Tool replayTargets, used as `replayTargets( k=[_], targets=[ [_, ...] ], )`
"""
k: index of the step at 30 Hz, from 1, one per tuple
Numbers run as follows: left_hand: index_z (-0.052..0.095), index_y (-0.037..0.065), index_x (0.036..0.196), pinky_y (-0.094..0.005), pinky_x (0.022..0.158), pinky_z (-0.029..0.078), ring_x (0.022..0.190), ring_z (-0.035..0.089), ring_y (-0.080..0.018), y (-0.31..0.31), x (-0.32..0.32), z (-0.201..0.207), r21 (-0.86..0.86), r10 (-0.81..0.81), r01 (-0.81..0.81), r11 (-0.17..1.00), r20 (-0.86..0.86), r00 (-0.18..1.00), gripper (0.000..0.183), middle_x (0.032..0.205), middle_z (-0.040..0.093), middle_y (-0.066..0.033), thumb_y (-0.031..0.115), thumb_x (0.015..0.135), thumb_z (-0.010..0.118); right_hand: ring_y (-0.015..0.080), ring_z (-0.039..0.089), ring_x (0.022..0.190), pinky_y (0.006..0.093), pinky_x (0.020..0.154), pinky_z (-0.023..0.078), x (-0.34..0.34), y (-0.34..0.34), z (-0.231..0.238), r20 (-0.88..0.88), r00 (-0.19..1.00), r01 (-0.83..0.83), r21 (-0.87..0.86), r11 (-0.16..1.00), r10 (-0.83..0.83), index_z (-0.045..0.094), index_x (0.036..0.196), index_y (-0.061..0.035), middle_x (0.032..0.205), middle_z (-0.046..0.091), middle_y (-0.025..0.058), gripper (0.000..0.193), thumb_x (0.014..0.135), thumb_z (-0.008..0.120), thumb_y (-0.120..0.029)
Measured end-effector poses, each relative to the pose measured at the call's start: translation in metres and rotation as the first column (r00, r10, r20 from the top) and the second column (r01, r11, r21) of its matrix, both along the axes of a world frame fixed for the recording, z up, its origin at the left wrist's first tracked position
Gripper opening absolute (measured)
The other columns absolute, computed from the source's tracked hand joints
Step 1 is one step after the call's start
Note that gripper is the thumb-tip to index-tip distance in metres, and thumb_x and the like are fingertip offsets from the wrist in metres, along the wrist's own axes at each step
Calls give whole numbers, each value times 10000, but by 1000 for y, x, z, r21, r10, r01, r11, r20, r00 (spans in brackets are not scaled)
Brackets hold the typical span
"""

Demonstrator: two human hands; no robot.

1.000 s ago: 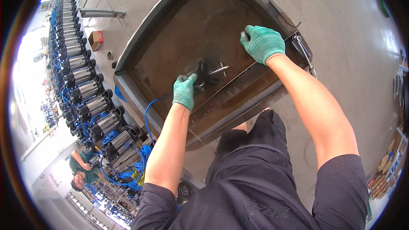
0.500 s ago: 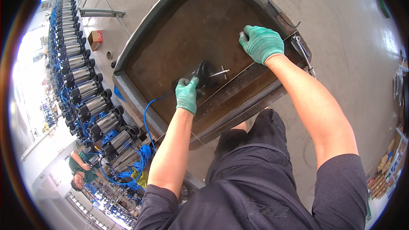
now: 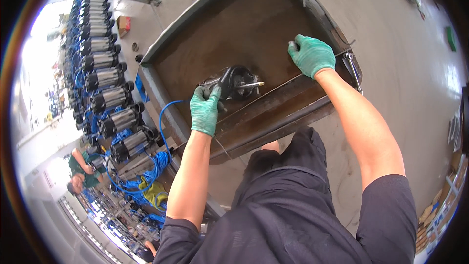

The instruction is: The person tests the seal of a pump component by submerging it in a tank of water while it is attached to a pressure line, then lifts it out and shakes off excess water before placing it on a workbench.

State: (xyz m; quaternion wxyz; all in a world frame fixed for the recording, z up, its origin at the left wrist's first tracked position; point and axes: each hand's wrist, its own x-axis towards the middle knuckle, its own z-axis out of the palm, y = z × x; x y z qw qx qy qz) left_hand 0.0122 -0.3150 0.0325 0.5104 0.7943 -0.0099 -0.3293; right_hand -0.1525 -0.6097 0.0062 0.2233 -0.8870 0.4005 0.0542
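A steel-bodied cylindrical motor (image 3: pixel 210 81) with a black round end and a bare metal shaft (image 3: pixel 250 84) lies at the surface of brown liquid in a metal tank (image 3: pixel 168 99). Gloved in green, my left hand (image 3: pixel 204 110) is closed on the near side of its black end, the thumb on top. A blue cable (image 3: pixel 164 117) runs from beside the motor over the tank's left rim. My right hand (image 3: pixel 312 57), also gloved, hangs over the tank's right part, loosely curled with thumb apart from the fingers; nothing shows in it.
A ratchet wrench (image 3: pixel 352 71) lies on the tank's right rim, near a grey hose (image 3: pixel 325 17). At left stands a long row of similar motors (image 3: pixel 110 99) with coiled blue cable (image 3: pixel 159 164). Beyond them a person (image 3: pixel 83 171) works. A small red-and-brown box (image 3: pixel 123 25) sits far left.
More of the motor's body and black end shows above the brown liquid. My left hand stays on it. The whole view has shifted slightly; my right hand remains over the tank's right part.
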Motion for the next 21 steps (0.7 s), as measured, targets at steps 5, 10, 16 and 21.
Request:
replayTargets(
  k=[5, 10, 16, 21],
  targets=[
    [454, 118, 891, -281, 447, 527, 512, 555, -101, 20, -14, 75, -104, 83, -70, 992, 123, 989, 317, 733, 469, 23, 85, 1004, 748, 406, 738, 924, 507, 812, 588, -7, -2, 6, 52, 999, -3, 6, 1000, 2, 706, 1045, -128, 973, 773, 168, 386, 1054, 560, -486],
    [465, 135, 888, -249, 439, 516, 520, 543, -63, 45, -41, 130, -132, 109, -73, 989, 286, 952, 320, 717, 505, 33, 134, 1008, 762, 332, 768, 830, 413, 753, 593, -10, 60, 43, 704, 707, -297, 386, 874, -71, 672, 1218, -91, 952, 774, 188, 258, 1063, 675, -297],
    [462, 92, 803, -244, 446, 405, 607, 414, -32, 55, -82, 168, -52, 127, -116, 992, 395, 910, 388, 725, 442, 56, 116, 955, 819, 443, 717, 914, 456, 771, 566, -28, 156, 106, 665, 669, -598, 213, 773, 334, 648, 1340, -104, 984, 735, 248, 317, 1028, 673, -154],
    [482, 94, 832, -235, 472, 462, 628, 465, -33, 69, -120, 151, 11, 29, -38, 999, 456, 889, 355, 762, 474, 49, 99, 946, 819, 497, 679, 922, 480, 733, 550, -55, 166, 82, 644, 745, -550, 444, 708, 176, 669, 1280, -98, 989, 723, 272, 233, 1057, 603, -115]
  ],
)
